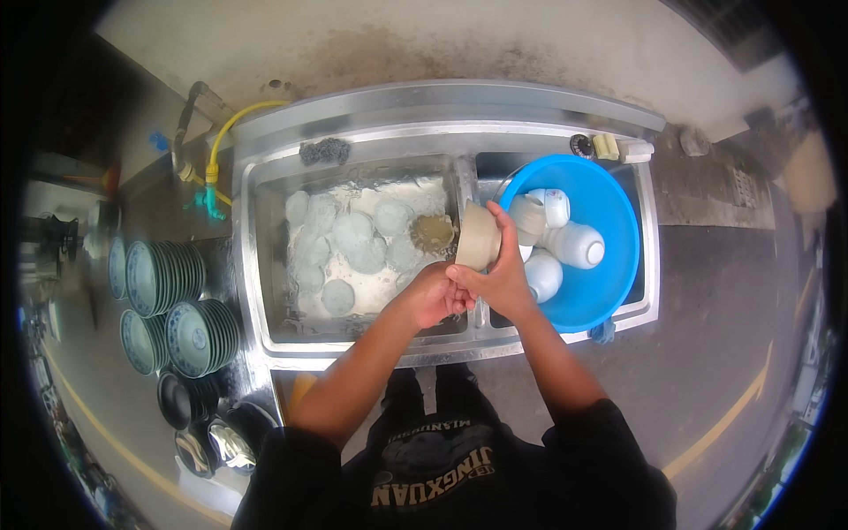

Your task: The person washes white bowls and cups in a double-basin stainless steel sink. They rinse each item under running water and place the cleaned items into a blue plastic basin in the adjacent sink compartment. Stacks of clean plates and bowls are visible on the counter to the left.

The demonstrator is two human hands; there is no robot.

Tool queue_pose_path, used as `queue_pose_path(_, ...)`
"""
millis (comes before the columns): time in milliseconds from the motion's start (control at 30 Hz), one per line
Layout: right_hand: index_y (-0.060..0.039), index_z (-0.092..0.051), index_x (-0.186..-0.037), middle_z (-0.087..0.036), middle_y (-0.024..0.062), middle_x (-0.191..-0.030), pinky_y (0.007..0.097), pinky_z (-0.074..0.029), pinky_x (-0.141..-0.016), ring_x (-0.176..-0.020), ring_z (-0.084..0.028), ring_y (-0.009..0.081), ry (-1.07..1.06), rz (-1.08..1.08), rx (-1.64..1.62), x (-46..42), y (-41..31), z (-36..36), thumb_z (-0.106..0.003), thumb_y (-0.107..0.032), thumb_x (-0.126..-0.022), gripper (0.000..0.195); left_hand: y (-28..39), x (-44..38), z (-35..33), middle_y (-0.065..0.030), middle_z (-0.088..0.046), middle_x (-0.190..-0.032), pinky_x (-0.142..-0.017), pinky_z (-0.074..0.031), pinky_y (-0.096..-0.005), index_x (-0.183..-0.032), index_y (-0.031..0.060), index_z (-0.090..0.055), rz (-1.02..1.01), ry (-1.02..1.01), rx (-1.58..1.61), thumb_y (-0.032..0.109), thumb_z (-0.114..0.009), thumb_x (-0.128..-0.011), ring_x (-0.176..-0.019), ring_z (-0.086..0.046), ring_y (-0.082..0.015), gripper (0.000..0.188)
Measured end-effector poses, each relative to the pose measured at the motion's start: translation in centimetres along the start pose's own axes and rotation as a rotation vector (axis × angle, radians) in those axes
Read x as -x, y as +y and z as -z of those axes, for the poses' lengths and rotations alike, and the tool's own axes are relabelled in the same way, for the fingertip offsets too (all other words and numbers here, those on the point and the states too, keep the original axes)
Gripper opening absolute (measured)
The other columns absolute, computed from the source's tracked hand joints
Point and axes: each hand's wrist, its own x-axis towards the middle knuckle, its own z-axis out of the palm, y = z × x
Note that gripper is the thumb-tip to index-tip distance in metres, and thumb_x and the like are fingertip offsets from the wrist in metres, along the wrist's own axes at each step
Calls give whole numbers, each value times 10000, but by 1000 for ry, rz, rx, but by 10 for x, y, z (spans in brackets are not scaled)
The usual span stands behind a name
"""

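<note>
My right hand [502, 271] grips a beige bowl [478, 236], tilted on its side over the divider between two steel sink basins. Just below it, my left hand [442, 295] touches the bowl's lower edge, its fingers curled; whether it holds anything else is hidden. Under water in the left basin lie several pale round bowls [338, 297], and a brownish one [432, 234] is near the divider. A blue plastic basin [626, 245] rests over the right sink, holding several white bowls [575, 245], some nested.
Stacks of blue-patterned plates [199, 338] and dark bowls [177, 401] stand at left. A steel scourer [324, 152] lies on the back rim; sponges [605, 146] sit at its right end. A yellow hose [222, 136] runs to a tap at back left.
</note>
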Motion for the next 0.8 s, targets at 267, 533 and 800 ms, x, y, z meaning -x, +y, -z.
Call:
queue_pose_path(267,7,-293,-1526,-453,257,-1450,475,-482,-1079,-1301,-525,411,303,117,732,-63,45,129,-890,-169,-723,1016,-39,55,151,-93,-671,-1170,-876,-540,-400,-1269,64,-613,-381,789,-475,351,-558,-1025,-1031,-644,-242,381)
queue_pose_path(533,4,-401,-1537,-629,248,-1348,480,-470,-1081,-1313,-538,425,277,-187,769,-80,80,113,-824,-214,-821,860,-111,188,286,-193,-604,-1263,-1075,-412,-535,-1274,30,-607,-516,1593,-1504,112,-675,-878,-1237,-528,-418,411)
queue_pose_path(800,-45,-539,-1421,-602,228,-1349,470,-455,-1076,-1248,-555,425,-224,336,866,-61,89,-49,-749,-198,-888,594,-120,190,275,-186,-654,-1207,-1048,-442,-505,-1157,16,-655,-619,1502,-1479,118,-668,-886,-1201,-567,-408,290)
